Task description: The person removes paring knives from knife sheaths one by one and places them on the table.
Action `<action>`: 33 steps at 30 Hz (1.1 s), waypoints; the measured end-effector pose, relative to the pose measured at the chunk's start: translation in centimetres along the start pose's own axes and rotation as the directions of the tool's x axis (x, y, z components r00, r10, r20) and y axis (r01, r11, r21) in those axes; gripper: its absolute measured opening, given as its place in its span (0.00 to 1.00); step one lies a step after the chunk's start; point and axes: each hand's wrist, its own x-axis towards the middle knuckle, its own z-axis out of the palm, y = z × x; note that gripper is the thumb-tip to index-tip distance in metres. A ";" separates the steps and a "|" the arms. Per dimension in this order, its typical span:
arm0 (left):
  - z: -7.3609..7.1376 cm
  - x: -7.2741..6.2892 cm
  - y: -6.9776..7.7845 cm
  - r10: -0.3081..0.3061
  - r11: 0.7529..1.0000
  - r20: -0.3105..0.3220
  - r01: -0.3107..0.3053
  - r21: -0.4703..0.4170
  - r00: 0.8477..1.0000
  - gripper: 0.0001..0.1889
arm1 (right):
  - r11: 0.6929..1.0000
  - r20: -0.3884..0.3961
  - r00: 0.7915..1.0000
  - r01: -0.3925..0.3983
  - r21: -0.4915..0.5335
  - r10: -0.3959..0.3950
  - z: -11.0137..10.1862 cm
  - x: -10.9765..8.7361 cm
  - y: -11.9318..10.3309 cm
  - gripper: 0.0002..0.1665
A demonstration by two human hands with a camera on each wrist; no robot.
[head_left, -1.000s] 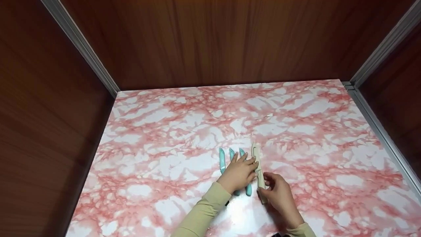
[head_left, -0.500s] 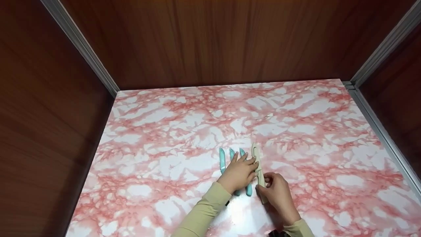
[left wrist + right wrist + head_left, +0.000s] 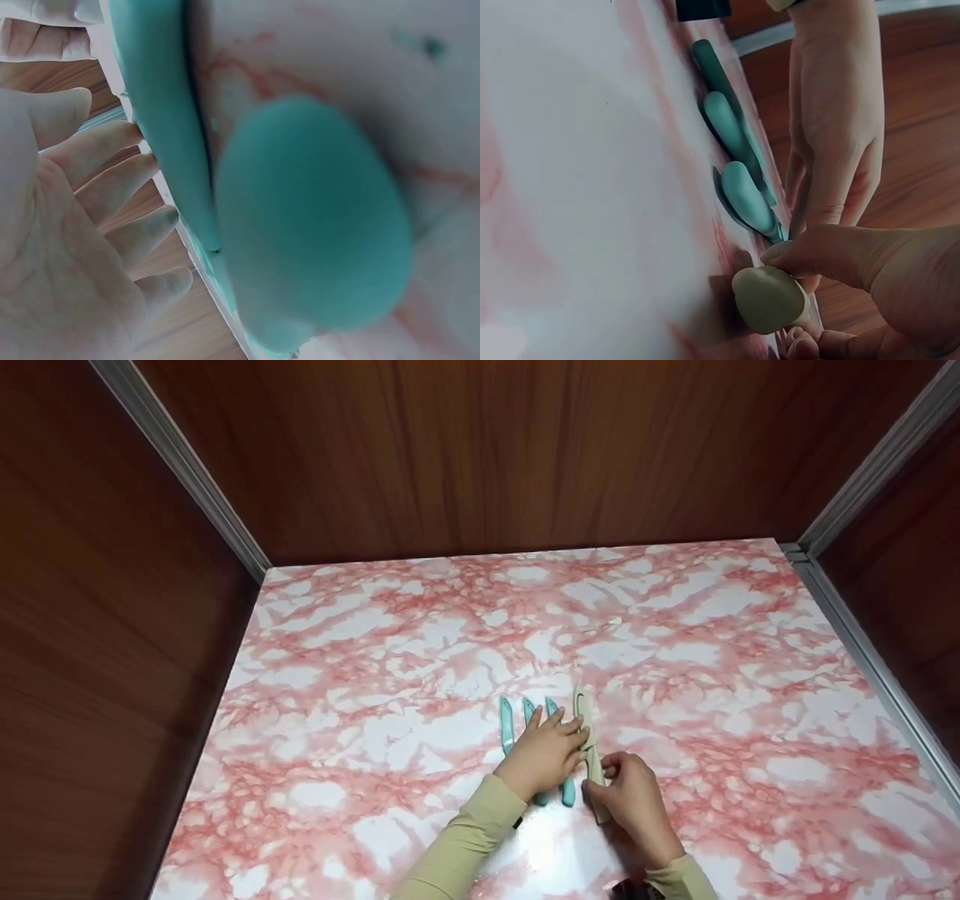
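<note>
A pale beige knife (image 3: 596, 769) lies lengthwise at the right end of a row, with a teal knife (image 3: 507, 720), a second teal knife (image 3: 529, 709) and a third teal knife (image 3: 568, 793) to its left. My left hand (image 3: 544, 757) spreads straight fingers across the second and third teal knives, its fingertips reaching the beige one. Beneath the palm, the middles of those two are hidden. My right hand (image 3: 634, 799) pinches the beige knife's near part between thumb and fingers. In the right wrist view, the rounded beige end (image 3: 769, 300) shows below the thumb.
A red and white marbled tabletop (image 3: 360, 645) lies under everything. Dark wooden panels (image 3: 480, 457) rise at the back and both sides, with metal rails (image 3: 195, 472) along the corners. A dark wrist strap (image 3: 630, 889) shows at the right sleeve.
My right hand has shifted slightly left, its thumb edging further along the beige knife's left side. The left hand and the knives look unmoved.
</note>
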 end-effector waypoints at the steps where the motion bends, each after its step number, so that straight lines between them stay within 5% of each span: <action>1: 0.0 0.0 0.0 0.000 1.000 0.000 0.000 0.000 1.000 0.22 | 1.000 -0.001 1.000 0.000 0.000 0.000 0.0 0.0 0.0 0.16; 18: 0.2 -0.1 0.0 0.024 1.000 -0.021 -0.024 0.006 0.999 0.24 | 1.000 0.001 1.000 -0.012 0.014 0.012 -0.3 -0.2 -0.3 0.16; 33: 0.2 -0.3 0.3 0.048 0.998 -0.040 -0.050 -0.045 0.998 0.23 | 0.973 0.021 0.998 -0.065 0.220 0.062 -0.7 0.1 0.8 0.19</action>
